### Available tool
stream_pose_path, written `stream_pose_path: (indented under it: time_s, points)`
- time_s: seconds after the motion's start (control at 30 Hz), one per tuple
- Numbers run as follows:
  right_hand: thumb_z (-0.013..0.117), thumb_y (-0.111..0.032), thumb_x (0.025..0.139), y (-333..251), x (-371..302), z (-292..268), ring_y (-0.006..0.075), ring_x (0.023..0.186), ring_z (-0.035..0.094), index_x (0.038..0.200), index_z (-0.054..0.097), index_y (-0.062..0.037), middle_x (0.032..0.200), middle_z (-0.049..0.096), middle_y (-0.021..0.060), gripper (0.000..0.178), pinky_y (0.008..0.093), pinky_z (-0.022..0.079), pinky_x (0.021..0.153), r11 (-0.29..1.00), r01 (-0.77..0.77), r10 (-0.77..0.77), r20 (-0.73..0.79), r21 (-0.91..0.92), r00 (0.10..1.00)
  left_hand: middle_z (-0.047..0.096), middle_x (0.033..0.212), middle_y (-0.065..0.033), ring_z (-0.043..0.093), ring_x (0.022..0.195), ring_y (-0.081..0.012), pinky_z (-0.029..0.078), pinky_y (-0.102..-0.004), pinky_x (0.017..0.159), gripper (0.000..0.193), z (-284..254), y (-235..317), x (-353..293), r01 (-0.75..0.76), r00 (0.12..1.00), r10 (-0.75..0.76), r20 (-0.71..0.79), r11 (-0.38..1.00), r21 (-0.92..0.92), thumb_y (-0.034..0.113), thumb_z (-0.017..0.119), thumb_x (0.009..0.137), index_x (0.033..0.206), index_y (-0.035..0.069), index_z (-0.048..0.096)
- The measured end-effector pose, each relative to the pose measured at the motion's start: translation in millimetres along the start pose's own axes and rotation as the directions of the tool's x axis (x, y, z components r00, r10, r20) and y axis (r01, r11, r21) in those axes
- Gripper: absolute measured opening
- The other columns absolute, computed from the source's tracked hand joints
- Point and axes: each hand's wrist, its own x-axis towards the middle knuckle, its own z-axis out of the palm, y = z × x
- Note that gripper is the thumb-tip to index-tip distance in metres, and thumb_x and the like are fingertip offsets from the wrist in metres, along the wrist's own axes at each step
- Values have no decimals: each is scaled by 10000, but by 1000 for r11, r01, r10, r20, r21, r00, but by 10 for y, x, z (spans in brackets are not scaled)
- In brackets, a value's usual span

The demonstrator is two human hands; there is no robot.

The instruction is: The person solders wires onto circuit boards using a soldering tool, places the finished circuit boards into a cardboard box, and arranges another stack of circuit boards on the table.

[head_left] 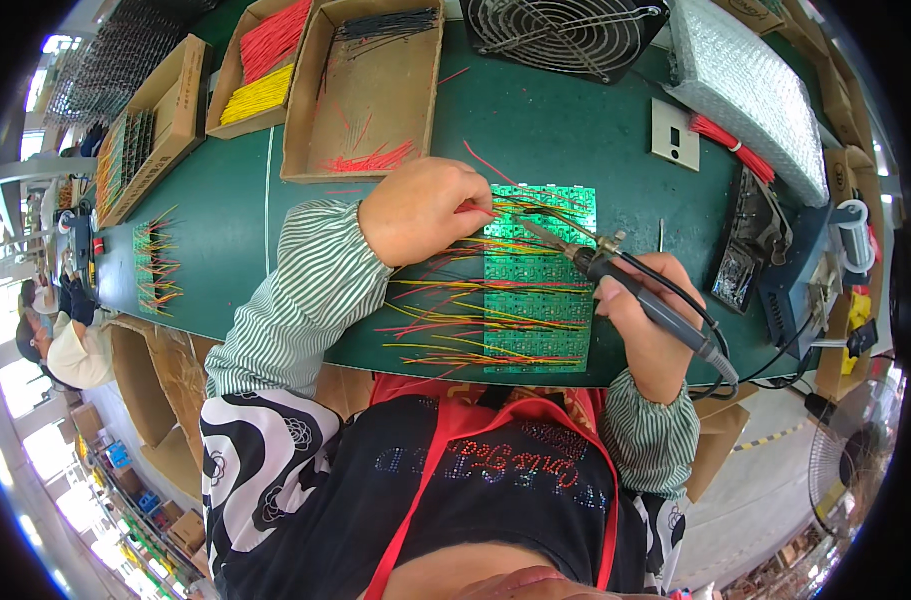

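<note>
A green circuit board panel (537,345) lies on the green work table, with rows of red, yellow and black wires running off its left side. My left hand (427,212) pinches a red wire (477,210) at the panel's upper left edge. In my right hand (650,315) is a soldering iron (635,292) with a dark handle and cable. Its tip reaches over the upper part of the panel, close to the red wire's end. I cannot tell whether tip and board touch.
Cardboard trays hold red and yellow wires (258,95) and loose red wires (373,158). A fan (565,35) stands at the back. To the right are a red wire bundle (732,146), a soldering stand (750,235) and a solder spool (855,235). Another wired panel (147,268) lies left.
</note>
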Motion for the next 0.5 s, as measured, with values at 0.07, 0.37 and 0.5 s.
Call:
stream_pose_path:
  time_s: [0.07, 0.37, 0.5]
  points:
    - [698, -57, 728, -10, -11, -38, 50, 632, 555, 850, 615, 18, 713, 629, 32, 166, 187, 446, 576, 1000, -6, 6, -17, 31, 1000, 622, 781, -123, 582, 769, -311, 453, -425, 672, 169, 1, -5, -9, 7, 1000, -7, 3, 1000, 3, 189, 598, 769, 791, 27, 639]
    - [688, -57, 737, 21, -90, -205, 43, 624, 533, 870, 608, 26, 708, 615, 24, 177, 184, 424, 561, 1000, -22, 22, -8, -15, 1000, 606, 771, -109, 587, 710, -275, 468, -359, 627, 116, -133, 77, -70, -13, 994, 24, -110, 995, 101, 132, 623, 779, 808, 21, 644]
    - [688, -56, 735, -7, -82, -216, 44, 627, 535, 864, 606, 26, 712, 614, 23, 174, 180, 424, 569, 1000, -30, 30, -8, -8, 1000, 602, 747, -102, 587, 675, -265, 466, -345, 595, 86, -46, 187, -32, -71, 970, 90, -225, 993, 90, 106, 631, 776, 808, 27, 634]
